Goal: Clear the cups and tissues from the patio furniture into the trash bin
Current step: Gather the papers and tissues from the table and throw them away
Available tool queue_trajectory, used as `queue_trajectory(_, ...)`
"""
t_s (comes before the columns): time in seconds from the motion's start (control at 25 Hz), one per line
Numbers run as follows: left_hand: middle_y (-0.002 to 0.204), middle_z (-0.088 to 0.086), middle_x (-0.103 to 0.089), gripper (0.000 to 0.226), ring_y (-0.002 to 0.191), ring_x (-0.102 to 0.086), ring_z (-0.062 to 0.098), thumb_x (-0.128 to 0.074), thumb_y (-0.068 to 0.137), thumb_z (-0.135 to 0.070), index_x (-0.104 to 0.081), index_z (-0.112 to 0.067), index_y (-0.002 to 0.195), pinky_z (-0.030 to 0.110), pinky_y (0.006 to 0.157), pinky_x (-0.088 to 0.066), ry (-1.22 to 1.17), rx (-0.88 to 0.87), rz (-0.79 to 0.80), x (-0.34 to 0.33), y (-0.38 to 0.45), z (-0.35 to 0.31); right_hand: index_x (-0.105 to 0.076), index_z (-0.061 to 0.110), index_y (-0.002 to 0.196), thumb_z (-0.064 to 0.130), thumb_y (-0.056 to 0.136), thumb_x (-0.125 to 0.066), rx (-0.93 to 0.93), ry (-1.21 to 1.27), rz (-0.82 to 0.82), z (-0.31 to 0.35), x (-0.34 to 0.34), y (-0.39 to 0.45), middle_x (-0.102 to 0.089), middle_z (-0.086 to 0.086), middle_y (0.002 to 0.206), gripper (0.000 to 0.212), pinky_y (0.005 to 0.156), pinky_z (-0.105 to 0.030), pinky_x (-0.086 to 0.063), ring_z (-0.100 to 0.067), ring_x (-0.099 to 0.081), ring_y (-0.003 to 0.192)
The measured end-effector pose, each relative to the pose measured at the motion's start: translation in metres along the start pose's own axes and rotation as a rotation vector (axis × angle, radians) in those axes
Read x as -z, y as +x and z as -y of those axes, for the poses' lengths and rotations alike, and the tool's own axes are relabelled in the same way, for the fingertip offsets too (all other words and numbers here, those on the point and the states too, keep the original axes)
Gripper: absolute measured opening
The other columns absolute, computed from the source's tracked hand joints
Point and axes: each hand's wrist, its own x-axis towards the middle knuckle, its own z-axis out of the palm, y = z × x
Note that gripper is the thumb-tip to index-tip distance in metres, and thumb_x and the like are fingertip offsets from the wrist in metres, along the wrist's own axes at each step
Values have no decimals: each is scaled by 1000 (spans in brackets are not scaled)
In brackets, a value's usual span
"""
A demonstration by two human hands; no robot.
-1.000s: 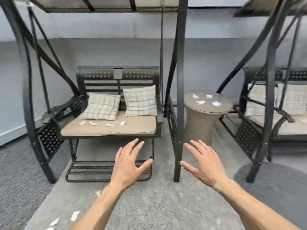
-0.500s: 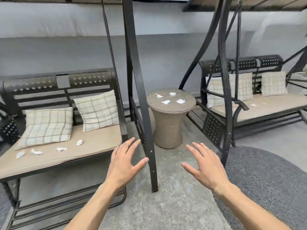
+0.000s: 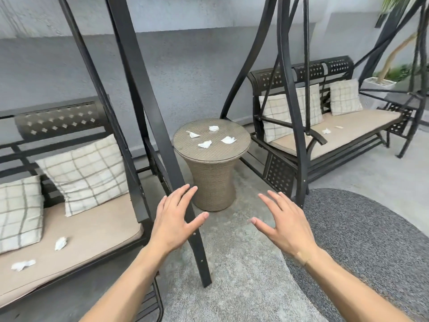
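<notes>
Several crumpled white tissues [image 3: 204, 144] lie on the round wicker side table [image 3: 241, 147] ahead. Two more tissues [image 3: 60, 243] lie on the beige seat of the left swing bench [image 3: 92, 228]. Small tissues [image 3: 326, 131] also lie on the right swing bench [image 3: 362, 126]. My left hand [image 3: 175, 219] is held out with spread fingers, empty, in front of the black frame leg. My right hand [image 3: 282, 221] is likewise spread and empty, over the floor short of the table. No cups or trash bin are in view.
A slanted black frame post [image 3: 151, 126] of the left swing crosses the middle, reaching the floor near my left arm. Checked cushions [image 3: 86, 173] rest on both benches. A dark grey round rug [image 3: 371, 247] covers the floor at the right. A planter [image 3: 380, 82] stands far right.
The view has swung right and moved closer: the side table and right bench are now nearer and more central, the left bench has slid to the left edge. Both hands stay spread and empty.
</notes>
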Motion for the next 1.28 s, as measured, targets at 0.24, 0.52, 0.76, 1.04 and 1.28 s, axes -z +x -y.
queue_trajectory(0.24,153,-10,-32,77,140,-28,11,-38,83,-76,-34,-34,147,50,116,-21,12,-22,9,-57,110,-4,-27,38,146,80,82,-26,-13,10,-4,-65,-26,91,-26,8,155,77,115,-44,-23,-16,-15,145)
queue_trajectory(0.52,153,-8,-33,77,141,-28,13,-37,84,-76,-33,-32,147,50,116,-22,50,46,9,-125,230,-37,-24,40,145,81,82,-23,45,0,35,-169,-27,212,-26,8,155,76,114,-44,-24,-17,-16,145)
queue_trajectory(0.76,154,-6,-30,77,143,-24,14,-36,83,-78,-29,-36,147,49,118,-16,141,125,52,-159,290,-37,-25,38,146,81,82,-22,106,8,80,-212,-35,296,-25,7,156,78,114,-44,-24,-17,-15,145)
queue_trajectory(1.04,157,-5,-24,87,147,-11,16,-29,77,-86,-24,-39,149,46,120,-4,287,218,116,-195,344,2,-25,36,147,81,82,-22,145,30,152,-214,-79,381,-24,5,157,79,115,-46,-20,-17,-14,145)
queue_trajectory(1.28,157,-1,-26,89,146,-15,20,-20,75,-89,-27,-38,148,50,119,-6,333,316,147,-229,403,62,-28,35,146,81,81,-19,166,-5,210,-203,-119,471,-27,5,156,80,115,-46,-20,-18,-16,145)
